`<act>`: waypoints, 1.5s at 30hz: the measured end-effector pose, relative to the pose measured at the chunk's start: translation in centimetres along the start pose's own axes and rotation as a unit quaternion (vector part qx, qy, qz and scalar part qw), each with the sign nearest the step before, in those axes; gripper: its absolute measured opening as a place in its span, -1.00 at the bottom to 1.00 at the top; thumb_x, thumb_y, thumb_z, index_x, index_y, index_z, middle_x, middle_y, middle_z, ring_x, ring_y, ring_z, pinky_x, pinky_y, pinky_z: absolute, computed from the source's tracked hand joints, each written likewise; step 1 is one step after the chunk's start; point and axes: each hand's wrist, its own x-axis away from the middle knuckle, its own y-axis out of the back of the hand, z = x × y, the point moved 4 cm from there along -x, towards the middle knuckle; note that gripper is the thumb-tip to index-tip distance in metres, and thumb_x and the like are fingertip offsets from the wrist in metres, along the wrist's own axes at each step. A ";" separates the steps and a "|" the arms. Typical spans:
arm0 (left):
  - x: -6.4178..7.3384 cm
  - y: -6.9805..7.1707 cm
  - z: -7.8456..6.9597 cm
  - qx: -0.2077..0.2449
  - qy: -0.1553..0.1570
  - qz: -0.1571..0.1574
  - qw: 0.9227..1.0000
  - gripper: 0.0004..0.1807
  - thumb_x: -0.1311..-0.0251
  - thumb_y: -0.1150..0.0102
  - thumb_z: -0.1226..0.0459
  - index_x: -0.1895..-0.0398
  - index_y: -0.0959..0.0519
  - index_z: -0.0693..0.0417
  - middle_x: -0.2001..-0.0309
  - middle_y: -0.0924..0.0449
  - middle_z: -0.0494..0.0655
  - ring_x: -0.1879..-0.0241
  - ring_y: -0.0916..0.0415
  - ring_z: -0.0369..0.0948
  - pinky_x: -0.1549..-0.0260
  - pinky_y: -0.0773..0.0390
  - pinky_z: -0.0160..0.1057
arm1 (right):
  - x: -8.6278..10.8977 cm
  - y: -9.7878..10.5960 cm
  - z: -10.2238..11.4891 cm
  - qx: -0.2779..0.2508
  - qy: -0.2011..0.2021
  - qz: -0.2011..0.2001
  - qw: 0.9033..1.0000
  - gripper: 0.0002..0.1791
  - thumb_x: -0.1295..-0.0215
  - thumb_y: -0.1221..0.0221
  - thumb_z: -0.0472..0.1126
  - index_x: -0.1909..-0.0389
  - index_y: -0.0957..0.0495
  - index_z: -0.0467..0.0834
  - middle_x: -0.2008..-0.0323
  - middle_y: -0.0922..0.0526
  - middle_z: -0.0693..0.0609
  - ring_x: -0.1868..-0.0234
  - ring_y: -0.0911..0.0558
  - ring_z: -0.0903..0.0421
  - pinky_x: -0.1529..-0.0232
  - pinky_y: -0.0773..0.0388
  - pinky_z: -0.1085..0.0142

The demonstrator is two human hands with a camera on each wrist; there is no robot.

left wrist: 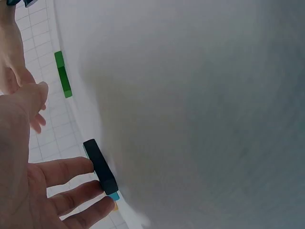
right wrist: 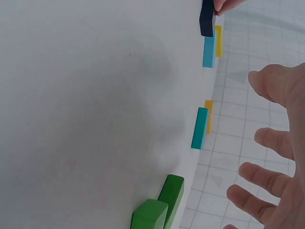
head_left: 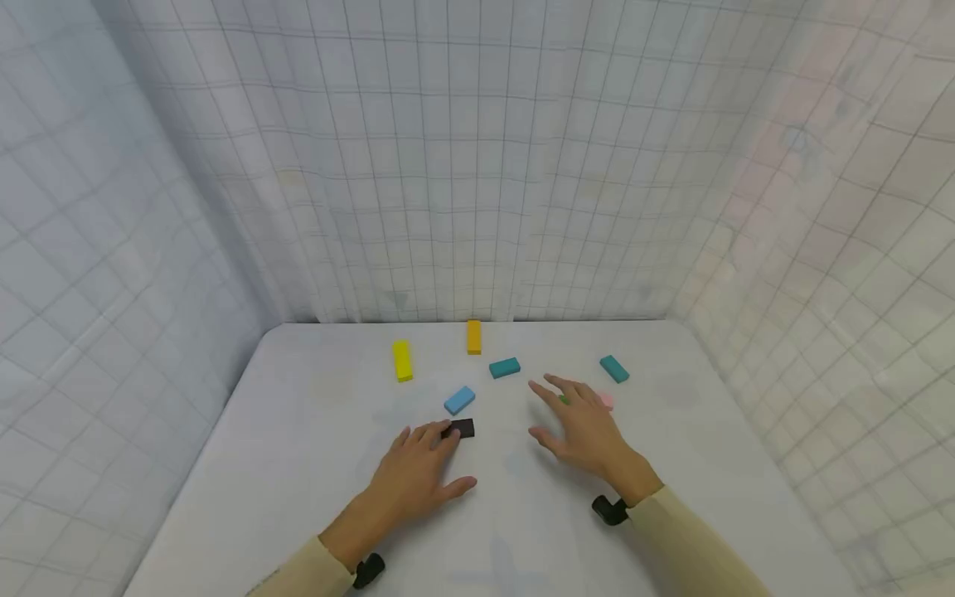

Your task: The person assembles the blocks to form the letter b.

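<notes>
My left hand point(head_left: 418, 473) reaches over the white table with fingers spread, its fingertips at a black block point(head_left: 464, 428). In the left wrist view those nearly straight fingers lie along the side of the black block point(left wrist: 100, 167). Just beyond it is a light blue block point(head_left: 459, 400). My right hand point(head_left: 585, 427) is held with fingers apart and nothing between them. It partly hides something green point(head_left: 564, 399) and a pink block point(head_left: 606, 401). In the right wrist view two green blocks point(right wrist: 172, 193) stand close together below that hand's fingers.
Farther back lie a yellow block point(head_left: 403, 361), an orange block point(head_left: 473, 337) and a teal block point(head_left: 505, 367). Another teal block point(head_left: 615, 369) is at the right. Grid-patterned white curtains point(head_left: 477, 166) enclose the white table point(head_left: 298, 431) at the back and both sides.
</notes>
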 end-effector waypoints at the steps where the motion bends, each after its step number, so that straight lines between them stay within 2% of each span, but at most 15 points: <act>1: 0.1 -0.1 -0.1 0.003 -0.003 0.001 1.000 -0.04 -0.47 -0.38 -0.44 -0.63 -0.64 0.03 -0.65 -0.54 0.11 -0.61 -0.56 0.18 -0.64 -0.52 0.43 | -0.2 -0.2 0.2 -0.004 0.003 0.006 1.000 -0.14 -0.60 -0.44 0.24 -0.80 -0.43 0.11 -0.73 -0.50 -0.16 -0.62 -0.58 -0.35 -0.61 -0.59 -0.36; 7: 1.1 -0.7 -0.9 0.022 -0.012 0.005 1.000 -0.18 -0.47 -0.48 -0.34 -0.51 -0.74 0.01 -0.46 -0.63 0.09 -0.38 -0.67 0.09 -0.37 -0.79 0.22 | -0.9 -1.7 1.0 -0.028 0.011 0.048 0.998 -0.21 -0.66 -0.41 0.19 -0.78 -0.44 0.13 -0.71 -0.51 -0.13 -0.62 -0.59 -0.33 -0.63 -0.55 -0.40; 12: 1.2 -0.6 -1.3 0.026 -0.029 -0.007 0.999 -0.24 -0.49 -0.52 -0.26 -0.50 -0.75 0.03 -0.39 -0.61 0.08 -0.27 -0.66 0.02 -0.16 -0.85 0.10 | -1.6 -2.4 1.1 -0.036 0.022 0.051 0.998 -0.26 -0.70 -0.39 0.13 -0.77 -0.46 0.13 -0.68 -0.54 -0.10 -0.59 -0.63 -0.27 -0.58 -0.61 -0.36; 15: 1.0 -0.3 -1.5 0.035 -0.035 -0.004 0.999 -0.25 -0.51 -0.51 -0.24 -0.51 -0.75 0.06 -0.39 -0.60 0.09 -0.28 -0.63 0.01 -0.19 -0.84 0.08 | -2.3 -2.5 1.1 -0.036 0.030 0.047 0.998 -0.29 -0.70 -0.39 0.10 -0.76 -0.48 0.14 -0.65 -0.56 -0.09 -0.59 -0.63 -0.24 -0.56 -0.64 -0.34; 20: 1.0 -0.1 -1.8 0.076 -0.037 0.010 0.996 -0.33 -0.48 -0.60 -0.08 -0.48 -0.76 0.10 -0.37 -0.59 0.12 -0.29 -0.60 0.01 -0.31 -0.80 0.10 | -3.3 -2.9 1.3 -0.048 0.043 0.062 0.996 -0.31 -0.72 -0.38 0.04 -0.76 -0.49 0.14 -0.63 -0.59 -0.08 -0.59 -0.64 -0.24 -0.57 -0.64 -0.31; 24: 1.1 -0.3 -2.0 0.116 -0.048 0.014 0.992 -0.38 -0.44 -0.66 0.08 -0.45 -0.77 0.17 -0.32 -0.59 0.13 -0.24 -0.56 -0.03 -0.28 -0.78 0.07 | -4.3 -3.3 1.5 -0.051 0.054 0.077 0.994 -0.33 -0.74 -0.36 -0.02 -0.77 -0.48 0.15 -0.63 -0.59 -0.07 -0.57 -0.65 -0.21 -0.57 -0.66 -0.27; 28: 1.1 -0.5 -2.0 0.141 -0.051 0.020 0.989 -0.41 -0.43 -0.67 0.15 -0.45 -0.77 0.17 -0.30 -0.58 0.09 -0.20 -0.53 -0.09 -0.24 -0.75 0.02 | -5.7 -3.6 1.8 -0.064 0.067 0.091 0.992 -0.35 -0.78 -0.33 -0.03 -0.77 -0.47 0.18 -0.65 -0.56 -0.05 -0.59 -0.63 -0.18 -0.62 -0.62 -0.23; 33: 1.0 -0.4 -2.1 0.154 -0.052 0.032 0.986 -0.44 -0.45 -0.66 0.18 -0.43 -0.78 0.17 -0.36 -0.56 0.09 -0.21 -0.56 -0.07 -0.19 -0.76 -0.01 | -7.3 -3.7 2.8 -0.086 0.088 0.114 0.986 -0.36 -0.80 -0.30 -0.05 -0.77 -0.46 0.19 -0.66 -0.55 -0.08 -0.64 -0.60 -0.18 -0.68 -0.57 -0.23; 40: 1.1 -0.5 -2.5 0.165 -0.083 0.026 0.982 -0.50 -0.49 -0.60 0.28 -0.40 -0.77 0.28 -0.47 -0.57 0.13 -0.40 -0.71 0.06 -0.29 -0.82 0.05 | -9.2 -4.2 4.3 -0.098 0.136 0.130 0.977 -0.39 -0.80 -0.29 -0.14 -0.75 -0.50 0.16 -0.60 -0.58 -0.10 -0.61 -0.62 -0.16 -0.62 -0.65 -0.15; 45: 1.1 -0.5 -2.6 0.162 -0.095 0.020 0.982 -0.57 -0.52 -0.55 0.33 -0.38 -0.80 0.25 -0.41 -0.62 0.11 -0.33 -0.77 0.05 -0.22 -0.86 0.00 | -10.1 -5.1 4.9 -0.113 0.156 0.150 0.970 -0.40 -0.79 -0.28 -0.21 -0.72 -0.54 0.13 -0.61 -0.55 -0.14 -0.57 -0.64 -0.15 -0.58 -0.70 -0.05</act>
